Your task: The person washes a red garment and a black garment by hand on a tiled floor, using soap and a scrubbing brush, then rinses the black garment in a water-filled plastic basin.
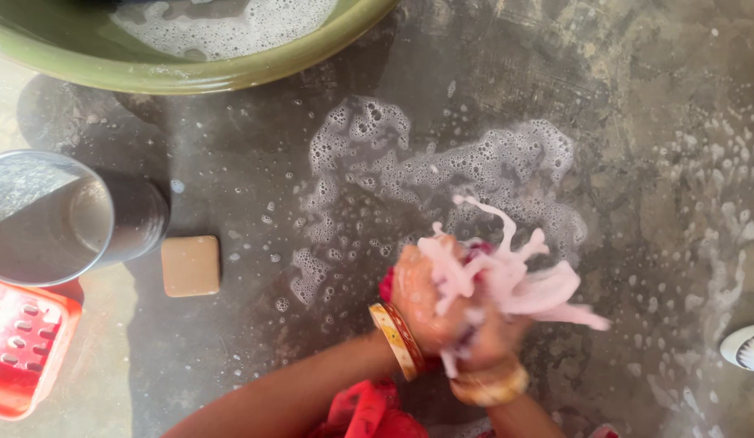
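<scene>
Both my hands are clenched together around a wet pink cloth [523, 284] over a soapy concrete floor. My left hand [421, 296], with bangles at the wrist, grips the cloth's left part. My right hand [490, 341], also wearing a bangle, grips it from below. Loose pale pink ends of the cloth stick out up and to the right. A darker red part shows between my fingers.
A green basin [231, 73] with sudsy water sits at the top. A steel pot [61, 215] stands at left, a tan soap bar [190, 265] beside it, a red plastic basket [24, 349] below. Foam [442, 170] spreads on the floor. A white object [746, 347] lies at the right edge.
</scene>
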